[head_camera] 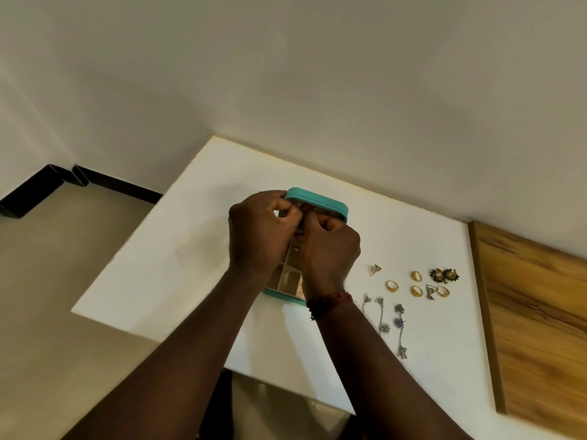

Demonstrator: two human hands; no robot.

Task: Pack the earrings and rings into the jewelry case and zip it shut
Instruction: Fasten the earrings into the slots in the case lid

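Note:
A teal jewelry case stands open on the white table, its lid raised and beige compartments showing. My left hand and my right hand are both over the case, fingers pinched together at the inside of the lid on something small that I cannot make out. To the right lie several gold rings, a green flower earring pair, triangular silver earrings and long silver dangling earrings.
The white table meets a cream wall at the back. A wooden panel borders the table on the right. The floor and a dark baseboard lie to the left. A red bracelet circles my right wrist.

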